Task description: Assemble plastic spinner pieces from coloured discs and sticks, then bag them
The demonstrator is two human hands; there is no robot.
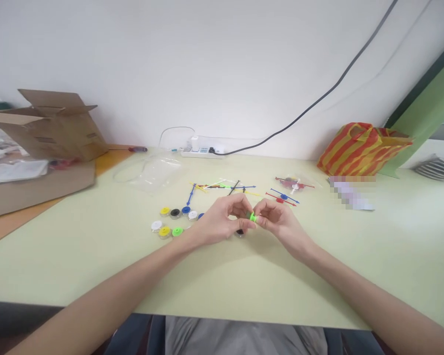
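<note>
Between the fingertips of both hands is a small bright green piece [253,217], held above the table. My left hand [225,217] pinches it from the left, and my right hand [281,220] pinches it from the right. Round pieces in several colours lie left of my left hand, among them a yellow one [165,232], a green one [177,231] and a white one [157,226]. A black round piece [240,232] shows partly under my left fingers. Behind my hands are thin coloured arrow sticks [191,195], and a blue one [284,196] lies beside a red one.
An open cardboard box [64,128] stands at the back left, near a clear plastic bag [157,172]. A power strip [203,152] lies against the wall. At the back right is a red and yellow striped bag [358,150]. A dark cable [311,106] hangs across the wall.
</note>
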